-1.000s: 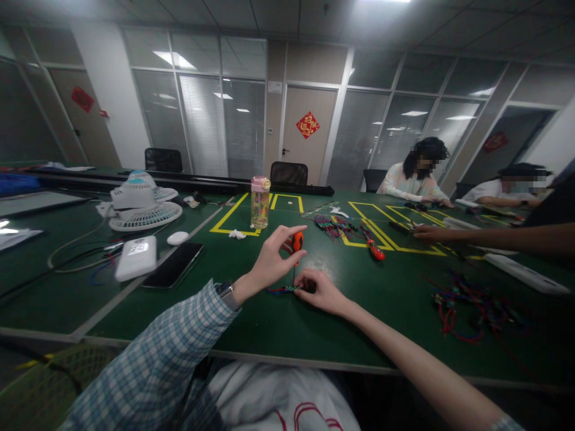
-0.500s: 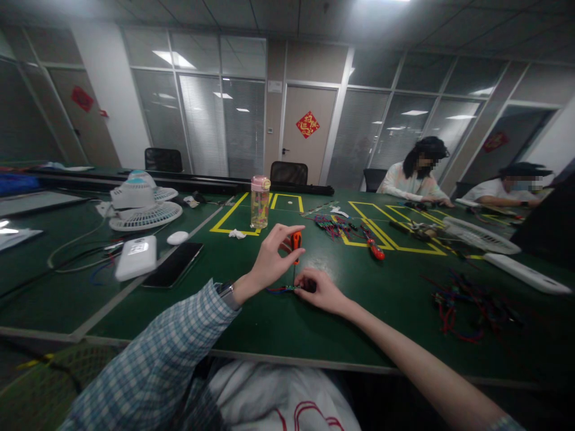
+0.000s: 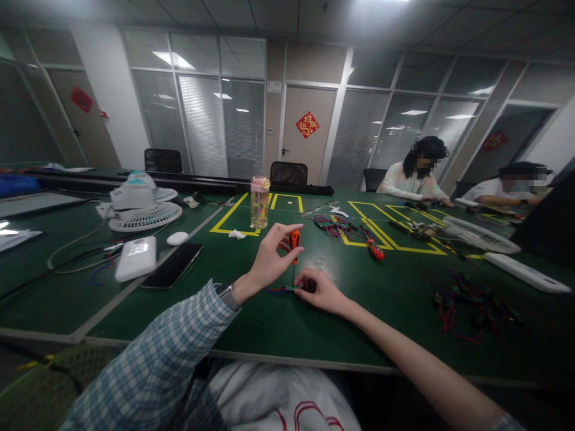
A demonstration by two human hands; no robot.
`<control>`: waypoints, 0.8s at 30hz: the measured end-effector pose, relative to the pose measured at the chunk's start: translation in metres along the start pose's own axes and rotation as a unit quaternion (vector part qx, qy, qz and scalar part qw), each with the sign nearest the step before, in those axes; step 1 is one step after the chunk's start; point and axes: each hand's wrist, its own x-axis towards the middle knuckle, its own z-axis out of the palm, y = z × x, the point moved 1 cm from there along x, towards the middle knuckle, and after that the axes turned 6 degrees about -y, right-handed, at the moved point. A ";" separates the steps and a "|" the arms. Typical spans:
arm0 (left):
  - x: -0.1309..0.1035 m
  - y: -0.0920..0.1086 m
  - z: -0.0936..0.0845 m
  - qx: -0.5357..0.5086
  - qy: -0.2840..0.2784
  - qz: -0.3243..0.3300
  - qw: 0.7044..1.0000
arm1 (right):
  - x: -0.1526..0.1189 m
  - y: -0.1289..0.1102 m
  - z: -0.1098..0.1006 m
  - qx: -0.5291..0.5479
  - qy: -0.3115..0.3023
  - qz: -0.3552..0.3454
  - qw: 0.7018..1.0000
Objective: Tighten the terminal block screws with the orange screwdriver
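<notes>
- Here we are at the near edge of the green surface (image 3: pixel 251 329), both hands busy close together around one small green part (image 3: pixel 290 288).
- The left hand (image 3: pixel 268 258) has its fingers curved around the orange-and-black handle of a screwdriver (image 3: pixel 294 246), with index finger and thumb reaching past it.
- That tool stands upright, shaft pointing straight down, its tip at the green part; whether it sits in a screw is too small to tell.
- And the right hand (image 3: pixel 324 293), curled low on the surface, pinches the right end of that part between thumb and fingertips.
- Red and blue wires (image 3: pixel 277 290) run out from the part's left end. So wires and part are together, but whether they are fastened, or how tightly, cannot be seen.
- This one looks midway, I'd judge: tool in place, part steadied, neither let go.
- Two bunches of similar wired pieces lie apart from it: one bundle (image 3: pixel 335 226) beyond the hands, one tangle (image 3: pixel 476 308) towards the right edge. Which pieces are finished and which wait, there's no telling.
- A second screwdriver (image 3: pixel 375 249), red-handled, lies beside the farther bundle, with no hand on it.
- Over to the left, a dark phone (image 3: pixel 173 265) lies beside a white box (image 3: pixel 136 257); a pink-lidded bottle (image 3: pixel 259 205) stands beyond the hands.
</notes>
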 end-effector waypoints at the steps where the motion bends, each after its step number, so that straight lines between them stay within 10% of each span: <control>1: 0.000 0.001 -0.001 0.001 0.007 0.004 1.000 | 0.000 -0.001 0.000 0.000 0.000 0.001 1.000; 13: 0.000 -0.005 0.001 -0.031 0.004 0.003 1.000 | 0.000 -0.001 0.000 0.007 0.002 0.008 1.000; 24: -0.001 -0.003 0.005 0.049 -0.123 0.033 0.991 | 0.001 0.001 0.001 0.001 0.006 0.005 1.000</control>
